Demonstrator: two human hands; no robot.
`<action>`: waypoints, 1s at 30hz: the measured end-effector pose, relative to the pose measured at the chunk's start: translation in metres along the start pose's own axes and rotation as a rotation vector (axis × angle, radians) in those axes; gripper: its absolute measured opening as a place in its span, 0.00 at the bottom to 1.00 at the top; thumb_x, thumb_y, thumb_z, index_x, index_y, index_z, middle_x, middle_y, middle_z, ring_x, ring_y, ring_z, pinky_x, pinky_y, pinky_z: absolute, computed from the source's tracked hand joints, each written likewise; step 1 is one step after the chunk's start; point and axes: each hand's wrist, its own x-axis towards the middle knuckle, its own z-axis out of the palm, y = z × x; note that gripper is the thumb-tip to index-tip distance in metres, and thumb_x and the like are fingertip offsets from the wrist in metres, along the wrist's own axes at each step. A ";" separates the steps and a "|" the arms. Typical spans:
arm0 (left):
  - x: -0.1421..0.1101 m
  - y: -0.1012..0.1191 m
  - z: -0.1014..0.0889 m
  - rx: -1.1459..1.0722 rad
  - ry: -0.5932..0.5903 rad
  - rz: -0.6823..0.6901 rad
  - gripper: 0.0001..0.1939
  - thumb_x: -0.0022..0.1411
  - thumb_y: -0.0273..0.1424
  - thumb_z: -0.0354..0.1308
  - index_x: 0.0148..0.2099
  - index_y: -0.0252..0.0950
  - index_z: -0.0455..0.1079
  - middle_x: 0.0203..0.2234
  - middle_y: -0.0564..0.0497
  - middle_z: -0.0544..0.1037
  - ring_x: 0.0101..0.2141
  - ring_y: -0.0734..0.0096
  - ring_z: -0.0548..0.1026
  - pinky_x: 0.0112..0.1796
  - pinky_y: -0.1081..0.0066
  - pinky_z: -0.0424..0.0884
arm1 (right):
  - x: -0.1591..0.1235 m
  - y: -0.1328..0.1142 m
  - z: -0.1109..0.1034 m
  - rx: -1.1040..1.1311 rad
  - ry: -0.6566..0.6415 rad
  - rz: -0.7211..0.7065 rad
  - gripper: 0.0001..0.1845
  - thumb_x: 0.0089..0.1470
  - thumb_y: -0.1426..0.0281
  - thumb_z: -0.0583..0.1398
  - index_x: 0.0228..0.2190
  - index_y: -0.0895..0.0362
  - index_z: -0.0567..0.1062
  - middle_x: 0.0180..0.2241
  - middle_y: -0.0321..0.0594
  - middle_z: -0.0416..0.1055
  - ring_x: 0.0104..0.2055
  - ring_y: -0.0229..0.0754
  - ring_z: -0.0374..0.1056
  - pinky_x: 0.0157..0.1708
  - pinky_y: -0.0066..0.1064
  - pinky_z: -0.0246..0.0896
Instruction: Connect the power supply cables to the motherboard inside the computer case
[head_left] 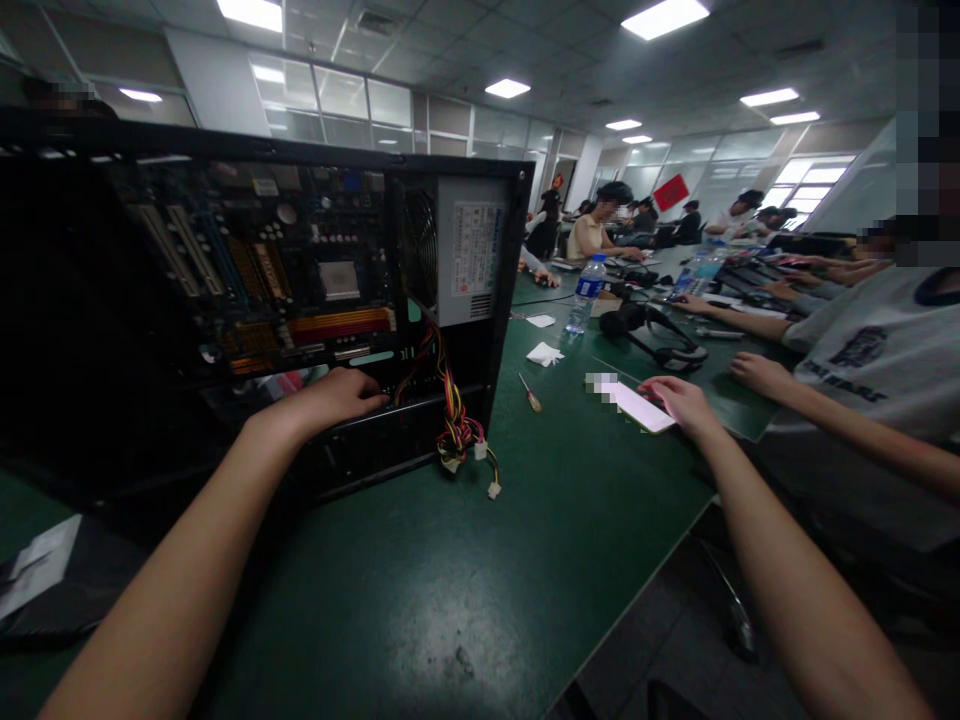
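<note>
An opened black computer case [405, 430] stands on the left of the table, its motherboard [300, 260] and power supply [471, 250] exposed. My left hand [334, 398] is closed over the case's lower rail, with most of its fingers hidden behind the metal. A bundle of colored power cables [455, 410] hangs out near it, white connectors lying on the table. To the right, my right hand [684, 403] has its fingers on the edge of a lit phone [637, 405], which lies at the table's edge. A screwdriver [530, 393] lies between the case and the phone.
Crumpled white paper [545, 354], a water bottle [586, 295] and black headphones [652, 335] are farther back on the green table [450, 580]. A person in a grey shirt [877, 350] sits close on the right, arms on the table. Several people work beyond.
</note>
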 end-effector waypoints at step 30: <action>0.000 0.001 0.000 0.001 -0.008 -0.018 0.22 0.63 0.42 0.49 0.45 0.36 0.80 0.40 0.45 0.84 0.41 0.59 0.79 0.39 0.70 0.70 | -0.051 -0.011 -0.005 -0.426 -0.188 -0.285 0.35 0.35 0.65 0.70 0.50 0.52 0.75 0.60 0.46 0.68 0.62 0.61 0.63 0.64 0.48 0.56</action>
